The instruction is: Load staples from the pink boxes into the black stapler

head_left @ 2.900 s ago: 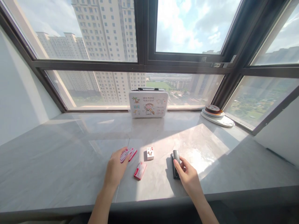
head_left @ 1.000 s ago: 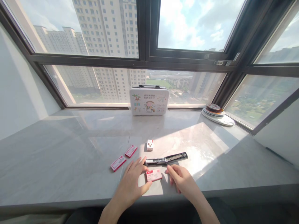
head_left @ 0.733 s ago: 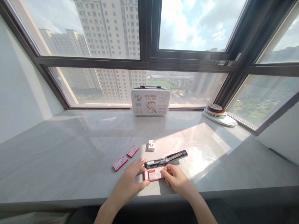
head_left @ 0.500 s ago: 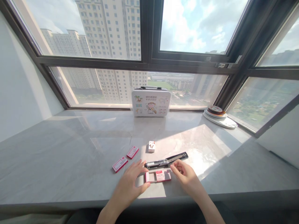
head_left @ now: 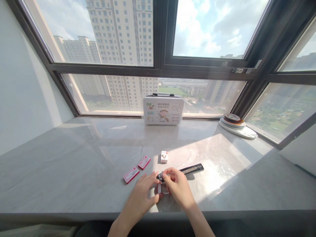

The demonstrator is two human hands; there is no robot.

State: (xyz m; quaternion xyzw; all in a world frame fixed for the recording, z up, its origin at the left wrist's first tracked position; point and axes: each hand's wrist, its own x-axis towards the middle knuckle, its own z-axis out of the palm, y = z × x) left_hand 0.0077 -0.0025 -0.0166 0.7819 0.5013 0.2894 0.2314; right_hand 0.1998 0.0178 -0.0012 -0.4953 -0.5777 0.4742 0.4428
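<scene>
A red and white staple box (head_left: 159, 188) lies near the front edge of the grey sill, mostly hidden between my hands. My left hand (head_left: 144, 194) holds its left end, thumb below and fingers above. My right hand (head_left: 179, 187) is curled over the box, its fingertips pinched at the left end of a black stapler (head_left: 194, 169) that lies swung open just behind. What the right fingers pinch is hidden.
Two more red staple boxes (head_left: 131, 174) (head_left: 144, 162) lie to the left, and a small white box (head_left: 164, 156) stands behind. A white picture tin (head_left: 163, 110) leans on the window. A stack of plates (head_left: 237, 126) sits at the back right.
The stapler was swung open and laid crosswise. The staple box's tray was slid out, and now my right hand has moved left over the box, up to the stapler's end.
</scene>
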